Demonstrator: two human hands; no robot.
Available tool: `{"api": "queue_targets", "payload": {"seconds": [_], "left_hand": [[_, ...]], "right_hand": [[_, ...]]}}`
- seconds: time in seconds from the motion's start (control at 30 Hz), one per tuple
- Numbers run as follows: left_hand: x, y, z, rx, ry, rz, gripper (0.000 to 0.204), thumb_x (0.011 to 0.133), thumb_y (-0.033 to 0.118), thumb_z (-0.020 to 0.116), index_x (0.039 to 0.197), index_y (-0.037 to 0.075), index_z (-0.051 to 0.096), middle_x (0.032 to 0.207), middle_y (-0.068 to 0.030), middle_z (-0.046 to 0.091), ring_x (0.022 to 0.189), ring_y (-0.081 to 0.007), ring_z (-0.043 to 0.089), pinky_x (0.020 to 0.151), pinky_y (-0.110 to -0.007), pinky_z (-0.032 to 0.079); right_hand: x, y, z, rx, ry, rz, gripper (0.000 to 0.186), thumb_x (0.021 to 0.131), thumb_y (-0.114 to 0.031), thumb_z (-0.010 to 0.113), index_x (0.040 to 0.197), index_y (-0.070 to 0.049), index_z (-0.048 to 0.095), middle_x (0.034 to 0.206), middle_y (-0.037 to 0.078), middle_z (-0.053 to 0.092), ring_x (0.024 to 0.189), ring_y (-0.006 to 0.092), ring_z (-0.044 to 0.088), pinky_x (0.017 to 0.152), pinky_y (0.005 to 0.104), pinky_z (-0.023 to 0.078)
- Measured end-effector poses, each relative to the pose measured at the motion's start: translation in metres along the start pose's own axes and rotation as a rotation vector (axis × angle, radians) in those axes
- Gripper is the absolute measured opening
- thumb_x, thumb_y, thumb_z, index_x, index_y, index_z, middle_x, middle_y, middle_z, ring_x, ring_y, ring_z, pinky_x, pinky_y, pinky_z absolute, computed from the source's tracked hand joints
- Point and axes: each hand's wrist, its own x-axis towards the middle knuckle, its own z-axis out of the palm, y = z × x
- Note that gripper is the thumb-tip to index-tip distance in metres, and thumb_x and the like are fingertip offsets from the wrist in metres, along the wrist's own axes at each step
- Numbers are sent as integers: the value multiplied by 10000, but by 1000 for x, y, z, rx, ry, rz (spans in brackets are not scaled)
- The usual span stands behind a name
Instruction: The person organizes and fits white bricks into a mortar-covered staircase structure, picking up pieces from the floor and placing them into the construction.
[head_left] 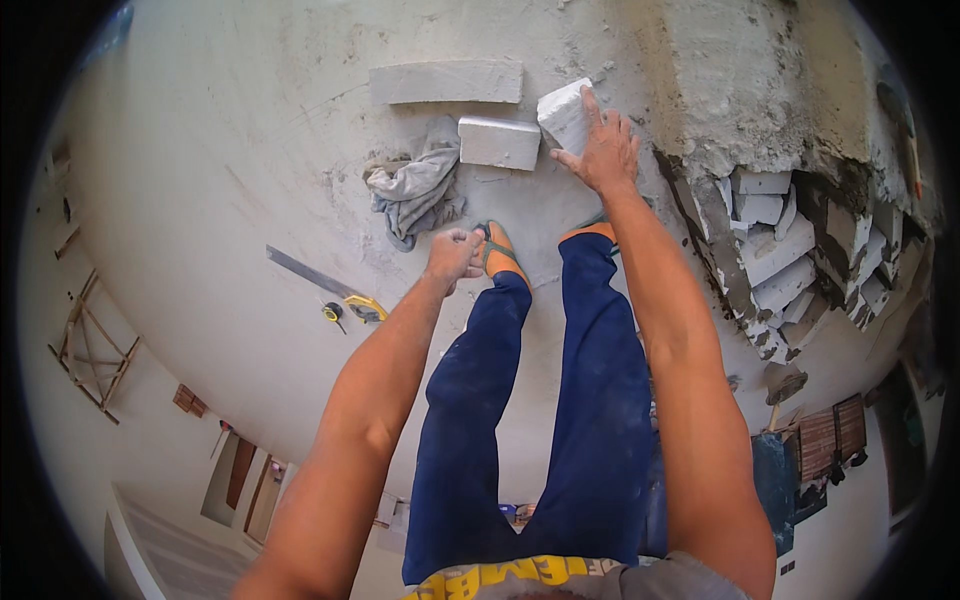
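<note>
My right hand (606,152) grips a white, chalky building block (566,112), thumb on its near side and fingers along its right edge. The block looks tilted; I cannot tell whether it touches the floor. Just left of it lies a second white block (500,143), with a long, pale flat block (447,82) beyond. My left hand (455,258) is held by my left foot with its fingers curled closed; anything inside them is hidden. A crumpled grey cloth (418,190) lies beyond that hand, left of the second block.
A handsaw (310,272) with a yellow handle and a tape measure (332,312) lie on the floor at left. Broken white blocks (780,250) are heaped at right beside a rough, mortar-smeared surface (740,80). A wooden frame (95,350) stands far left.
</note>
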Motion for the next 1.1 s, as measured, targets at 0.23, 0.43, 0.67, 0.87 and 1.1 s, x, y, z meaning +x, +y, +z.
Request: {"api": "queue_targets", "payload": {"seconds": [0.23,0.43,0.67,0.87,1.1], "left_hand": [[74,75,38,-618,-14,-138,1134,899,601,790,1633,2,167,1594,-338,313,1442,-502,437,1039,-612,567],[113,136,105,-909,391,-247,1282,788,570,899,1599,-48,123,1566,-299,370,1391,-464,502,1144,-648,460],[141,80,110,-681,498,82,884,761,243,886,1431,-10,369,1388,-244,546,1245,-339,613,1080,-466,506],[135,30,87,-576,6,417,846,905,414,789,1532,50,352,1476,-197,514,1340,-316,553,1084,-478,483],[122,62,116,-966,152,268,973,982,828,420,1590,70,418,1616,-121,458,1482,-299,415,1245,-465,284]], "right_hand": [[48,50,22,555,-35,-23,1327,679,-794,839,1673,-138,255,1460,285,531,1375,450,516,1121,572,448],[74,71,28,849,-460,98,1401,667,-738,882,1657,-2,219,1515,348,482,1408,459,517,1154,526,452],[64,68,28,1006,-573,111,1333,696,-707,869,1661,-57,218,1552,341,448,1395,483,517,1145,580,430],[95,99,55,1096,-688,233,1313,746,-920,657,1651,-57,259,1589,391,322,1503,487,356,1168,680,337],[87,50,80,637,-344,109,1298,694,-977,632,1471,49,465,1394,378,501,1386,523,469,1159,686,305]]}}
